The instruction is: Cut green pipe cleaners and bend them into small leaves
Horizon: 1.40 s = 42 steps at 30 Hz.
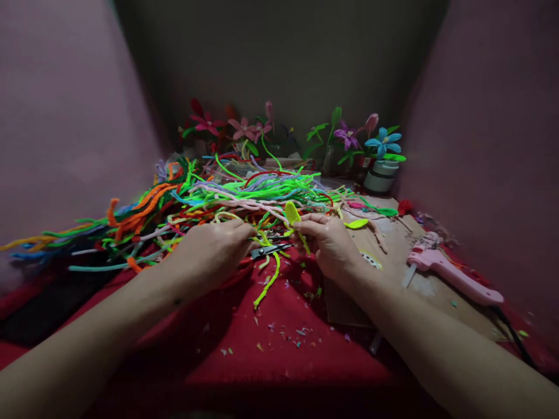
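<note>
View: head camera, the only view.
Right hand: thumb and fingertips pinching a folded yellow fuzzy piece, its rounded end upright.
Left hand: fingers curled together near a yellow-green stem; whether they grip it I cannot tell.
Yellow fuzzy piece: raised over the middle of the bench, in front of the heap of coloured stems.
Scissors: between the hands, the blades pointing towards the right hand.
Stem heap: spread from the left edge of the bench to its middle, towards the far edge.
Cardboard: on the bench's right side, with a pink glue gun and a yellow leaf shape on it.
Fuzzy flowers: along the far edge, the blue one above a pale jar.
Risk at the blades: a finger sliding inward could be nicked, since the scissors lie so close.
Risk to the piece: a loose pinch might let the fold spring open; pressing too hard could flatten the pile.
Risk of snagging: loose stems crowd the fingers and could catch and drag.
Risk at the glue gun: if hot, its nozzle could burn a straying right forearm.
</note>
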Available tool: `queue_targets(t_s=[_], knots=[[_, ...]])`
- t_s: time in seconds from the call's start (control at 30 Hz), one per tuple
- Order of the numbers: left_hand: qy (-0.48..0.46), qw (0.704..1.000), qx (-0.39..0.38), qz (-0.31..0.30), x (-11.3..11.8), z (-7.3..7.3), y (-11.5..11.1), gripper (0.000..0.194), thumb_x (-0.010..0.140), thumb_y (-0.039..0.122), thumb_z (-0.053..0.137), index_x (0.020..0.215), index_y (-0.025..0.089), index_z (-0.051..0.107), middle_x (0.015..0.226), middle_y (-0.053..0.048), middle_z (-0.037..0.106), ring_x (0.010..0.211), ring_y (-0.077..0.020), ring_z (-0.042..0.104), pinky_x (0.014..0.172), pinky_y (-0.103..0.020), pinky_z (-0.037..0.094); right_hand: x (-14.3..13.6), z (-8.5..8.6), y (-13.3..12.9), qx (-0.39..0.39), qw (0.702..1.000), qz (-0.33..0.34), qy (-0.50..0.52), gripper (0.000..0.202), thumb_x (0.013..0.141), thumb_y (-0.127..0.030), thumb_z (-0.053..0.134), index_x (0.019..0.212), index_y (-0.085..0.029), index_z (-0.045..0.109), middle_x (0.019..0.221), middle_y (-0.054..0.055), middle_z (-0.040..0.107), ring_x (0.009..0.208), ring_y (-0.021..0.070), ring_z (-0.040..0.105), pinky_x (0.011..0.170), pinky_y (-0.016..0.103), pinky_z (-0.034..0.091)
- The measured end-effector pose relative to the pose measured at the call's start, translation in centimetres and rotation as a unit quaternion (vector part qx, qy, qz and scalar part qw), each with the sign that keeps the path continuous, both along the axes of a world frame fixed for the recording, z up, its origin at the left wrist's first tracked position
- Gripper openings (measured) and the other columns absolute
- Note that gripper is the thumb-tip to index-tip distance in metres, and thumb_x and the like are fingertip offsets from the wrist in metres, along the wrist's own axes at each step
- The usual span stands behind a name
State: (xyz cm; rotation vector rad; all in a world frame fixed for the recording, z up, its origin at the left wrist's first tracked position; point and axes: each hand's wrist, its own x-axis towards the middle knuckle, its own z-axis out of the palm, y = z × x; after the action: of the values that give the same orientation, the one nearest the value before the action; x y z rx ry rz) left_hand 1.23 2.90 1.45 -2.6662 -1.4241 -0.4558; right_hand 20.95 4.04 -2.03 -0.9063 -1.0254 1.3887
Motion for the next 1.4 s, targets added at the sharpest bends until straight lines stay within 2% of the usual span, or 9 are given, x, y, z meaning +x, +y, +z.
queue_targets(t_s=[0.1,0.2,0.3,0.47,0.7,0.8,0.9,1.1,1.4], knots=[[-0.218,0.965,-0.142,-0.04,2.2,1.0,0.3,0.023,0.082,0.035,0.052,0.089,0.02,0.069,0.085,-0.002,0.068,0.076,-0.0142,0.059,0.068,-0.023,0.044,-0.1,0.0,-0.4,0.013,1.0,0.021,-0.008,0.01,0.061,-0.022,0.066,0.061,-0.015,0.059,0.05,-0.002,0.057,0.041,0.0087,0.045,0.042,0.023,0.031],[-0.344,0.908,-0.234,-0.046,4.1,1.1,0.7,0.02,0.077,0.032,0.058,0.069,0.016,0.066,0.066,0.001,0.06,0.061,-0.0105,0.052,0.055,-0.021,0.04,-0.3,0.2,-0.8,0.031,0.998,0.038,-0.041,0.011,0.063,-0.022,0.065,0.059,-0.014,0.059,0.05,-0.002,0.057,0.042,0.008,0.044,0.044,0.024,0.032],[-0.423,0.869,-0.253,-0.036,4.8,0.3,1.0,0.023,0.074,0.028,0.062,0.056,0.014,0.059,0.051,0.004,0.046,0.05,-0.0074,0.039,0.048,-0.021,0.032,-0.3,0.2,-0.9,0.042,0.994,0.057,-0.081,0.012,0.065,-0.021,0.062,0.055,-0.014,0.059,0.047,-0.003,0.053,0.043,0.007,0.041,0.046,0.023,0.03],[-0.503,0.828,-0.247,-0.024,5.0,-1.0,0.6,0.028,0.072,0.027,0.064,0.05,0.014,0.055,0.05,0.004,0.042,0.049,-0.0065,0.035,0.047,-0.022,0.028,-0.4,0.0,-0.8,0.047,0.99,0.072,-0.11,0.016,0.064,-0.02,0.061,0.05,-0.015,0.057,0.044,-0.005,0.049,0.042,0.0065,0.039,0.047,0.023,0.029],[-0.491,0.855,-0.165,-0.016,5.2,-0.9,0.9,0.015,0.073,0.027,0.064,0.067,0.014,0.066,0.065,0.0,0.061,0.059,-0.0101,0.05,0.055,-0.023,0.039,-0.5,0.2,-1.0,0.039,0.992,0.057,-0.109,0.014,0.063,-0.02,0.06,0.049,-0.016,0.058,0.041,-0.004,0.049,0.038,0.0071,0.04,0.044,0.024,0.029],[-0.448,0.89,-0.058,-0.054,5.0,-1.4,1.2,0.011,0.073,0.023,0.065,0.069,0.014,0.068,0.073,-0.003,0.066,0.071,-0.0137,0.057,0.069,-0.026,0.044,-0.6,0.3,-1.2,0.019,0.992,0.069,-0.101,0.017,0.06,-0.019,0.06,0.045,-0.016,0.054,0.039,-0.005,0.046,0.035,0.0065,0.037,0.041,0.023,0.027],[-0.431,0.899,0.01,-0.073,4.8,-1.6,1.3,0.01,0.074,0.021,0.064,0.07,0.014,0.068,0.075,-0.004,0.068,0.077,-0.0153,0.06,0.079,-0.028,0.045,-0.6,0.4,-1.3,-0.003,0.992,0.081,-0.097,0.017,0.058,-0.019,0.06,0.044,-0.017,0.051,0.037,-0.005,0.045,0.033,0.0065,0.036,0.04,0.023,0.026],[-0.483,0.872,-0.083,-0.006,4.7,-0.9,1.2,0.012,0.074,0.024,0.063,0.069,0.014,0.069,0.075,-0.004,0.069,0.075,-0.0156,0.062,0.074,-0.027,0.048,-0.6,0.2,-1.3,0.02,0.989,0.128,-0.076,0.016,0.062,-0.023,0.062,0.05,-0.016,0.055,0.045,-0.004,0.049,0.04,0.0065,0.042,0.045,0.023,0.033],[-0.472,0.876,-0.094,-0.044,4.7,-1.4,1.4,0.014,0.074,0.025,0.063,0.065,0.017,0.068,0.067,-0.001,0.068,0.077,-0.0159,0.062,0.075,-0.027,0.048,-0.7,0.0,-1.3,0.022,0.989,0.11,-0.097,0.022,0.066,-0.027,0.06,0.048,-0.016,0.054,0.044,-0.004,0.048,0.041,0.0067,0.039,0.044,0.022,0.031]])
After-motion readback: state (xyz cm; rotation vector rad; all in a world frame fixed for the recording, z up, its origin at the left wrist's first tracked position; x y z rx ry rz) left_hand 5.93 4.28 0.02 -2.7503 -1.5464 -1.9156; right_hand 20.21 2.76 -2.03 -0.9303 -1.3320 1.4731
